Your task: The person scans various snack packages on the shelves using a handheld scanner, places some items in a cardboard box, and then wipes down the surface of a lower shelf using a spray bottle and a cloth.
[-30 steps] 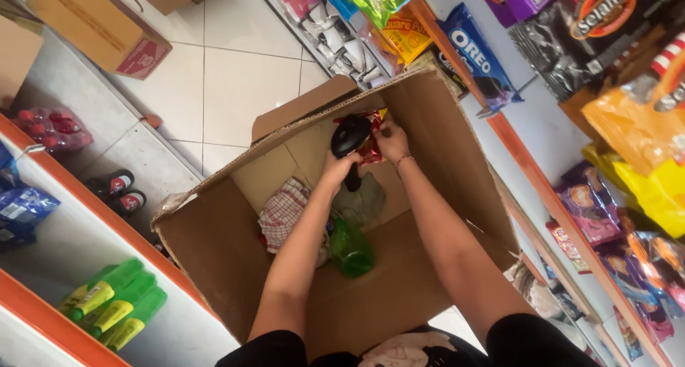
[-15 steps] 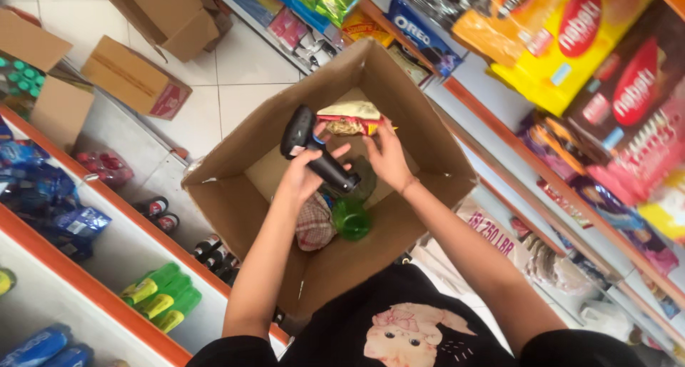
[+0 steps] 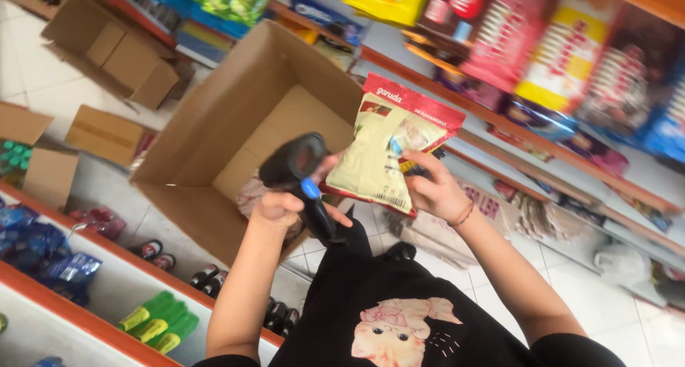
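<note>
Green bottles (image 3: 158, 323) on the low shelf (image 3: 93, 267) at left, left hand (image 3: 282, 209) with fingers curled tight around a black scanner (image 3: 300, 178) above the open carton (image 3: 235, 131), right hand (image 3: 435, 189) pinching a cream-and-red snack bag (image 3: 385, 149) just beside the scanner, packed shelves (image 3: 542, 131) at right.

Shelves on both sides, pale tiled floor (image 3: 57, 89) between them, as I see it from here.

On the tiles sit a large open brown cardboard box (image 3: 214, 124) and, farther left, flattened brown cartons (image 3: 114, 53). My near-left white shelf with orange edging (image 3: 93, 296) carries green bottles (image 3: 157, 323) lying down, blue packets (image 3: 39, 256) and dark bottles (image 3: 207, 276). The far-right orange-edged shelf (image 3: 499, 117) carries red, yellow and blue snack bags (image 3: 564, 60), standing in a row.
</note>
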